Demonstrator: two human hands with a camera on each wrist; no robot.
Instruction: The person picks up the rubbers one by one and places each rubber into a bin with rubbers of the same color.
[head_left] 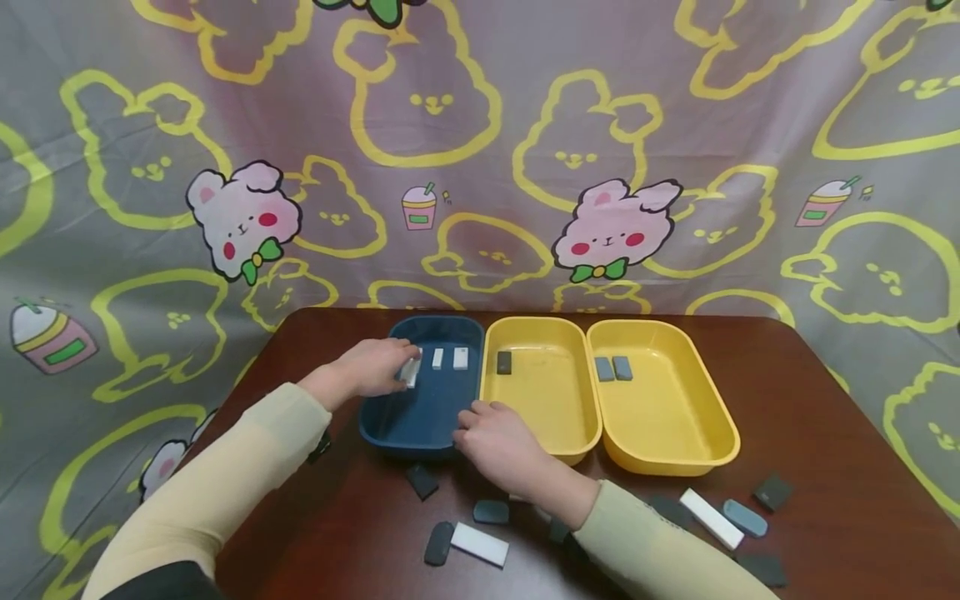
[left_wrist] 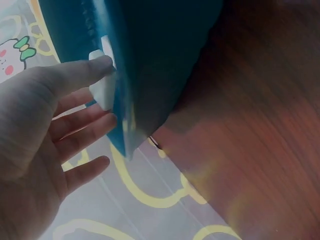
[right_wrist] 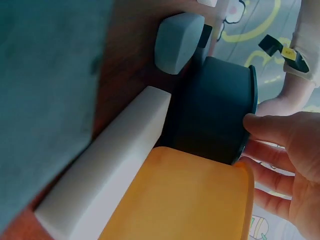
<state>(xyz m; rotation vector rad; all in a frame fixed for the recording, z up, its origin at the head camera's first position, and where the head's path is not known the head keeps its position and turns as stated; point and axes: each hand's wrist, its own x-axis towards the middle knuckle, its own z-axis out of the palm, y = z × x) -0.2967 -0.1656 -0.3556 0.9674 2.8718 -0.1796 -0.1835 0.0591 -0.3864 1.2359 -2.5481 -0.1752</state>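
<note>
Inside the blue bin, at its left wall, my left hand pinches a white block between thumb and fingers; the other fingers are spread in the left wrist view. Two more white blocks, a narrow one and a wider one, lie further right in that bin. My right hand grips the blue bin's near right rim, thumb outside and fingers over the edge, beside the middle yellow bin. A dark block lies in the middle yellow bin.
The right yellow bin holds two grey-blue blocks. In front of the bins, loose pieces lie on the brown table: a long white block, a dark rounded one, a grey-blue one and several at right. A patterned curtain hangs behind.
</note>
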